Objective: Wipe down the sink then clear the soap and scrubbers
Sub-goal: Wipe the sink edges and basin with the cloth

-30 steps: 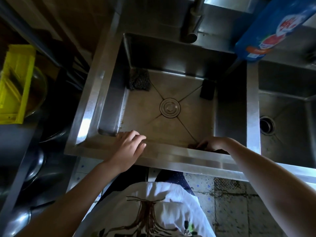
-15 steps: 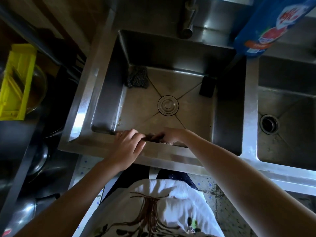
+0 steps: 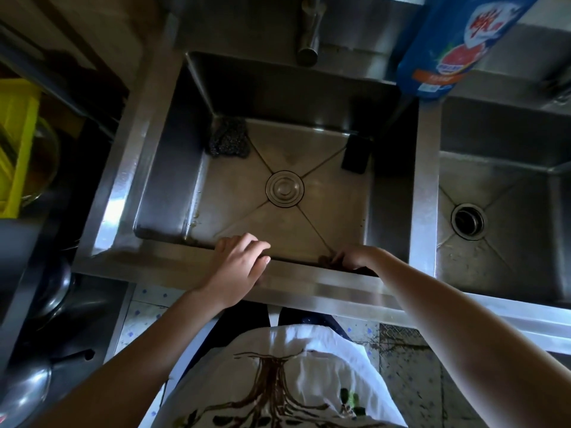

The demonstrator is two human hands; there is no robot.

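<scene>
The left steel sink basin (image 3: 160, 168) has a round drain cover (image 3: 285, 188) in its middle. A grey steel-wool scrubber (image 3: 228, 139) lies in its far left corner and a black sponge (image 3: 355, 154) leans in the far right corner. A blue dish soap bottle (image 3: 457, 41) stands on the ledge between the basins. My left hand (image 3: 239, 264) rests flat on the front rim, fingers apart, holding nothing. My right hand (image 3: 355, 257) reaches over the rim and presses a dark wiping pad (image 3: 326, 260), mostly hidden, against the near inner wall.
The faucet spout (image 3: 309, 32) hangs over the back of the left basin. A second basin (image 3: 509, 168) with an open drain (image 3: 467, 221) lies to the right. A yellow rack (image 3: 15, 149) and metal pots (image 3: 24, 387) sit at the left.
My right hand slid left along the near inner wall towards my left hand, then back to the right. My left hand stayed on the front rim.
</scene>
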